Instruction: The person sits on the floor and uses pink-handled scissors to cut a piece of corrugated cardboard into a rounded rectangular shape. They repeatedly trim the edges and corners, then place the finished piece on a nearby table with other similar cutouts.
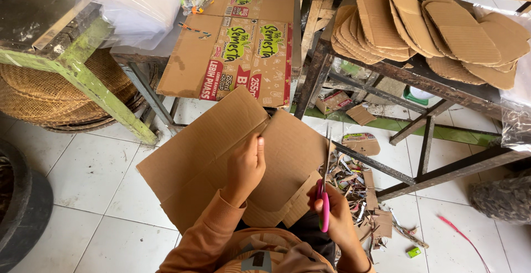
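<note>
My left hand grips a large flattened brown cardboard sheet, thumb on top near its middle fold, holding it up over the tiled floor. My right hand holds scissors with pink handles; the blades point up and away along the sheet's right edge, touching or just beside the cardboard. Orange sleeves cover both forearms.
A printed flattened carton lies on a metal-framed table ahead. Stacked rounded cardboard cut-outs sit on a dark rack at the right. Cardboard scraps litter the floor under it. Woven trays and a green-legged bench stand left.
</note>
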